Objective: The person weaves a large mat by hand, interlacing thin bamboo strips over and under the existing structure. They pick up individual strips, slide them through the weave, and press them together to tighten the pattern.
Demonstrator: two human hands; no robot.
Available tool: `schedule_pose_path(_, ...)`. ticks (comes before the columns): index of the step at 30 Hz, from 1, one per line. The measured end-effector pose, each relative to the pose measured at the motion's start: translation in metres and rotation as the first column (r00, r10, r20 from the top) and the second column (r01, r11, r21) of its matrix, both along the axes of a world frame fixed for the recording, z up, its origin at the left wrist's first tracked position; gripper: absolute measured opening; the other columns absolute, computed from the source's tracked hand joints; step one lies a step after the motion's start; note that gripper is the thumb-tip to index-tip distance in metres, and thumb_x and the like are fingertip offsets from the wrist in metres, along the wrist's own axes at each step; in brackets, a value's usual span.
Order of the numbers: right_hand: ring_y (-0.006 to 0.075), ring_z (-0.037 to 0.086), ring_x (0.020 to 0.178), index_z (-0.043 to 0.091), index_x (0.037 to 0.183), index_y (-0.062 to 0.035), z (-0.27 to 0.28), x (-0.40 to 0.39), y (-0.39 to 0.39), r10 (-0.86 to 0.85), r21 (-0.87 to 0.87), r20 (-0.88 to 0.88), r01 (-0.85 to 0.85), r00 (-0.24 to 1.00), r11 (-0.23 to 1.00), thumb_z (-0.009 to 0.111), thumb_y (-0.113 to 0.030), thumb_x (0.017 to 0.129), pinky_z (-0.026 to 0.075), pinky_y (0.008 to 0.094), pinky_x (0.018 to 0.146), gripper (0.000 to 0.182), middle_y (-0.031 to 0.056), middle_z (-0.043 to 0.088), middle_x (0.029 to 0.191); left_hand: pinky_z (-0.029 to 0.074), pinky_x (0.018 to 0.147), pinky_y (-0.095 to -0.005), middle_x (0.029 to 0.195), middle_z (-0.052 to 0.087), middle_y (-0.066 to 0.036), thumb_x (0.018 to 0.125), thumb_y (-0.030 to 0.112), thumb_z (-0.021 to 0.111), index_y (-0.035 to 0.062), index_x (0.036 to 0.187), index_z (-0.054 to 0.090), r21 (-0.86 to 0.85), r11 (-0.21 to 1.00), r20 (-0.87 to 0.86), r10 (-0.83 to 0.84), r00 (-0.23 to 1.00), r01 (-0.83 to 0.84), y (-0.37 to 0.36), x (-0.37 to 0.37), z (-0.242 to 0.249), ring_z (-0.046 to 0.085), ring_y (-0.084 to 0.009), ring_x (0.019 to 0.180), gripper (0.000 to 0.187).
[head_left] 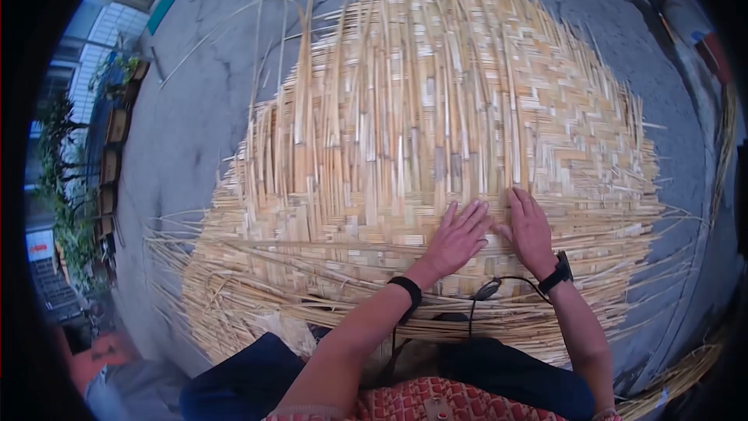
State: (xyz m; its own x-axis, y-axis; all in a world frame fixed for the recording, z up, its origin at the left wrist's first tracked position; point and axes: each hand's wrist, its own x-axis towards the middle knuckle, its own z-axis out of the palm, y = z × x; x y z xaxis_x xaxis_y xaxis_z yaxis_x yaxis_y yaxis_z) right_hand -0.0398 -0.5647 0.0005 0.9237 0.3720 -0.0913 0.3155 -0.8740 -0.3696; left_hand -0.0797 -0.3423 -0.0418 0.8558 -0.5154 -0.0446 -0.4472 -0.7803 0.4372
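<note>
A large mat of split reed (561, 109) lies on the ground in front of me, woven in a zigzag pattern. Lengthwise strips (397, 93) run loose over its far left part. My left hand (458, 240) rests on the weave, fingers spread and flat, holding nothing. Just right of it, my right hand (530, 232) lies with its fingers stretched forward at the near ends of some lengthwise strips; nothing shows gripped in it. Long crosswise reeds (327, 253) pass by my hands.
A black cable (487, 290) hangs by my right wrist. My knees (506, 374) are at the mat's near edge. More reeds (686, 370) lie at the lower right. Potted plants (74, 203) line the left side, and grey concrete (187, 109) surrounds the mat.
</note>
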Motion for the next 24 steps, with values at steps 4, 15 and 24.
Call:
schedule_pose_path(4,0.0371,0.029,0.151,0.035,0.156,-0.0019,-0.030,-0.019,-0.002,0.035,-0.065,0.002,-0.035,0.999,0.997,0.075,-0.033,0.086,0.028,0.0480,0.122,0.086,0.0174,0.033,0.163,0.012,0.124,-0.0583,0.166,0.026,-0.020,0.100,0.038,0.060,0.0007,0.158,0.031,0.001,0.879,0.069,0.476,0.877,-0.478,0.069,-0.026,0.004,0.019,-0.0362,0.156,0.075)
schedule_pose_path(15,0.0376,0.028,0.151,0.034,0.157,-0.0028,-0.039,-0.022,0.001,0.033,-0.056,0.060,-0.030,0.998,0.998,0.072,-0.030,0.089,0.026,0.0486,0.123,0.082,0.0169,0.032,0.164,0.018,0.123,-0.0580,0.166,0.018,-0.029,0.091,0.049,0.071,-0.0055,0.160,0.016,-0.068,0.768,0.153,0.638,0.754,-0.636,0.122,-0.048,-0.013,0.015,-0.0449,0.155,0.104)
schedule_pose_path(24,0.0287,0.063,0.094,0.068,0.112,-0.0119,0.007,-0.081,0.061,0.422,0.216,-0.082,-0.397,0.903,0.892,0.071,-0.011,0.084,0.053,0.0400,0.080,0.028,0.0057,0.065,0.095,0.020,0.123,-0.0567,0.162,0.032,-0.025,0.099,0.051,0.058,-0.0043,0.157,0.029,0.228,0.857,-0.024,0.480,0.877,-0.463,0.156,-0.046,0.020,0.027,-0.0405,0.152,0.085)
